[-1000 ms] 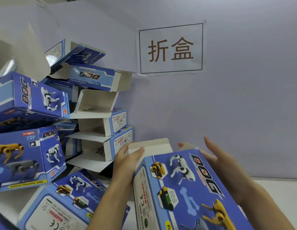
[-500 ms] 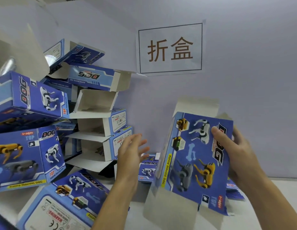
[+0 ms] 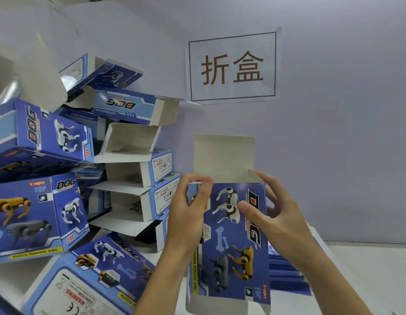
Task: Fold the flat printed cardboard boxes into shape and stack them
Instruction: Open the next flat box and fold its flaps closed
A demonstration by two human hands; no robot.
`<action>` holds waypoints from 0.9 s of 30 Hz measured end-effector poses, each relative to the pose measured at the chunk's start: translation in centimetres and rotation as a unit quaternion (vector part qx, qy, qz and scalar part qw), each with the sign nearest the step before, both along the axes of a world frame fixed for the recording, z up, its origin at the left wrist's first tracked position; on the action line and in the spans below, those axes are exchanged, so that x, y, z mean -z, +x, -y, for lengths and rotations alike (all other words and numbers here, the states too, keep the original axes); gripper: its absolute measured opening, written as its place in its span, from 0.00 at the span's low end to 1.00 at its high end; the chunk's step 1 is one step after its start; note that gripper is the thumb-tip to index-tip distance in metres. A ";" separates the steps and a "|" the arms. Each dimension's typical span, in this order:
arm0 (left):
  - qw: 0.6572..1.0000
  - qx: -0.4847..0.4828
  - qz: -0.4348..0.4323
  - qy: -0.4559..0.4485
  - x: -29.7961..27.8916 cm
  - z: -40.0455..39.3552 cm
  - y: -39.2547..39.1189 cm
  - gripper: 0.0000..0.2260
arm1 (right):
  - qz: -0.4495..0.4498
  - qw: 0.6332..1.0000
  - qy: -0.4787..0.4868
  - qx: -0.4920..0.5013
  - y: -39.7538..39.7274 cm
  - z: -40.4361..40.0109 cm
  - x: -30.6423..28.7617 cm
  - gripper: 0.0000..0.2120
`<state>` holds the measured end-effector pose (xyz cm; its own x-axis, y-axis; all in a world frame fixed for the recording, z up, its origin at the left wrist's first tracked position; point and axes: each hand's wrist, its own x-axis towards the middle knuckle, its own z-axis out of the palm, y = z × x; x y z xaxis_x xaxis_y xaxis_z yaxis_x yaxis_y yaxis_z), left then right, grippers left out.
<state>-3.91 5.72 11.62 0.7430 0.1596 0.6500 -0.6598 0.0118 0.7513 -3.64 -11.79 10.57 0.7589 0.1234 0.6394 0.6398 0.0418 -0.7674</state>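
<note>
A: Largest item?
B: Stack of folded boxes (image 3: 68, 183), nine o'clock, leaning, several flaps open.
A: Next?
B: Wall sign (image 3: 232, 67), twelve o'clock.
A: The box in work?
B: Printed box (image 3: 233, 246), five o'clock, upright, top flap raised. Left hand (image 3: 188, 214) grips its left edge, fingers curled; right hand (image 3: 274, 214) pinches its right edge.
A: Smallest?
B: Flat boxes (image 3: 286, 273), behind it.
</note>
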 end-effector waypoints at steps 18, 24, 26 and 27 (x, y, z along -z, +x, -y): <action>0.994 -0.036 -0.084 -0.054 0.0 0.3 0.1 0.10 | -0.080 0.990 0.054 0.098 0.0 -2.5 -0.3 0.09; 0.997 0.006 -0.061 -0.054 0.2 0.5 0.4 0.23 | -0.102 0.990 0.059 0.071 0.3 -2.0 -0.5 0.20; 0.997 -0.014 -0.040 -0.067 0.3 0.4 0.5 0.20 | -0.104 0.990 0.071 0.066 0.2 -1.9 -0.5 0.19; 0.997 -0.024 -0.021 -0.071 0.3 0.5 0.5 0.17 | -0.099 0.990 0.077 0.070 0.2 -1.8 -0.4 0.17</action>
